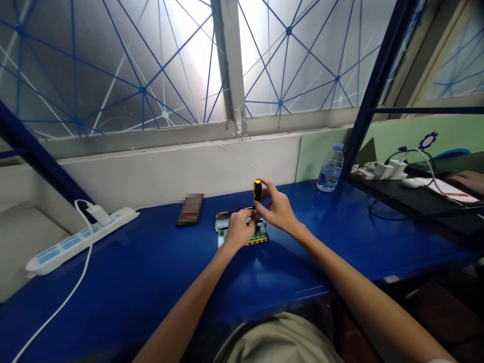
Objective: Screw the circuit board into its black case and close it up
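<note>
One glossy blue bench (pixel 151 272) runs under a frosted window, with a power strip (pixel 79 239) toward its left end and a water bottle (pixel 330 169) by its back edge. Mid-bench lies a small metal device (pixel 223 222) with a green board. The left hand (pixel 238 229) presses on it, grip closed; the right hand (pixel 278 206) pinches an upright yellow-and-black screwdriver (pixel 257 190). Bare bench lies in front.

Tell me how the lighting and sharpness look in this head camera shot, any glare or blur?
Head view: the frosted window blows out bright behind the work, backlighting both hands; the glossy blue bench shows soft reflections; a small dark object is pixelated; straight lines bow toward the edges, wide-angle distortion.
</note>
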Motion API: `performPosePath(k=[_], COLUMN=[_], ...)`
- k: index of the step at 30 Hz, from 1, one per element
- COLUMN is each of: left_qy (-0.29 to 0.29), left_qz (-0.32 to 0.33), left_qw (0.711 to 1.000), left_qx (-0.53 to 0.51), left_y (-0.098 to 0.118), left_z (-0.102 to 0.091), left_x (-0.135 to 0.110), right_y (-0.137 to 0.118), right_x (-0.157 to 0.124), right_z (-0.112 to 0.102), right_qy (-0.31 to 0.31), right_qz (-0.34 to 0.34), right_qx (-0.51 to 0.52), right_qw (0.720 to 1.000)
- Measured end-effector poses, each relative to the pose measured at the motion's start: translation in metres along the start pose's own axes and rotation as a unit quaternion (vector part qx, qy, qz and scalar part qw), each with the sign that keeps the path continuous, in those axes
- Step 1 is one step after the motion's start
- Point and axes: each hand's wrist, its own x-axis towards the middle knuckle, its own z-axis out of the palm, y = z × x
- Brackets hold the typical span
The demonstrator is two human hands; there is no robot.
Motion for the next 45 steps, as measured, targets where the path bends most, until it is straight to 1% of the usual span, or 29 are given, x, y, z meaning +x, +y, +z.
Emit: performPosePath(k=[4,10,14,18,24,31,34,37,45], left_qy=[0.008,0.025,0.03,0.028,0.012,-0.008,0.002,0.016,0.017], left_qz=[0.004,0.027,0.006,-0.016,-0.007,0.01,0.015,0.002,-0.01], left_qw=[1.0,0.999,1.0,0.999,1.0,0.999,0.999,1.0,0.999], left_qx=[-0.009,-0.026,0.003,-0.015,-0.028,-0.04,-0.029,-0.024,-0.045], left_y=[0.001,-0.002,-0.002,0.0,0.001,-0.003,-0.005,-0.005,-0.006], left_z=[-0.001,0.0,-0.001,-0.003,-0.004,-0.001,-0.001,-0.001,-0.001], left_x=[-0.001,-0.001,-0.001,0.0,0.001,0.001,0.001,0.0,0.0], right_y=[0.002,0.0,-0.002,-0.002,0.003,0.007,0.008,0.011,0.012], right_x=[0.0,0.0,0.0,-0.001,0.0,0.001,0.001,0.002,0.003], right_z=[0.001,0.0,0.0,0.001,0.0,0.001,0.001,0.001,-0.001], right_qy=[0.0,0.003,-0.003,-0.004,-0.023,-0.027,-0.022,-0.025,-0.033], right_qz=[0.005,0.003,0.01,0.003,-0.017,0.002,0.006,0.0,-0.005], right_qx=[0.002,-0.012,-0.036,-0.041,-0.025,-0.02,-0.023,-0.018,-0.028], right_qw=[1.0,1.0,0.999,0.999,0.999,0.999,0.999,1.0,0.999])
